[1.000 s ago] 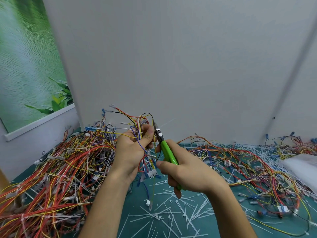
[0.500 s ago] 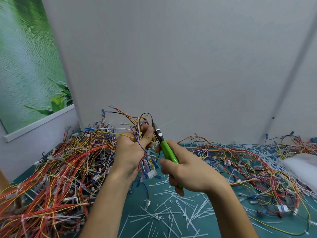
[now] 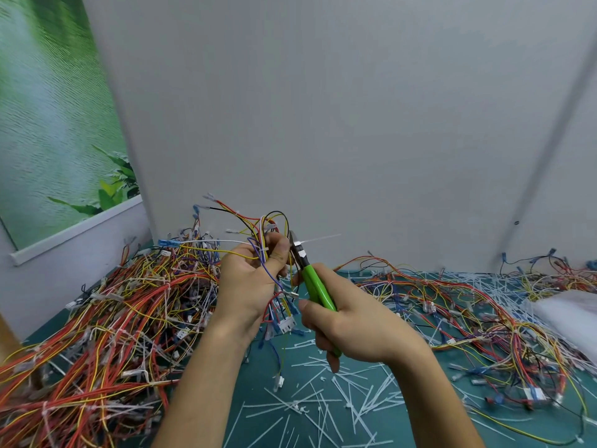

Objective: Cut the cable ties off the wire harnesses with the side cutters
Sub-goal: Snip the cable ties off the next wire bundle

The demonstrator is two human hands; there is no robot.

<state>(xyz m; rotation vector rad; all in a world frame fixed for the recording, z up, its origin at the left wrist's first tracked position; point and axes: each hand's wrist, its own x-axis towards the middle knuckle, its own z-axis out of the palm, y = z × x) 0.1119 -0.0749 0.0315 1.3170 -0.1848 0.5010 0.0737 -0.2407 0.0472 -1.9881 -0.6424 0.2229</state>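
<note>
Left hand [image 3: 255, 279] grips a small wire harness [image 3: 269, 232] held up above the bench [image 3: 255, 367], thumb pressed on the wires. Right hand [image 3: 352, 324] is wrapped round the green side cutters [image 3: 315, 282], their tip just beside that thumb, where a white cable tie [image 3: 323, 237] sticks out rightward.

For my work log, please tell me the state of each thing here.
left hand, holds wire harness up
right hand, grips side cutters
side cutters, tip at the cable tie
cable tie, tail sticking out sideways
cut ties, loose on the green mat
harness pile, tangled, ties on
</note>
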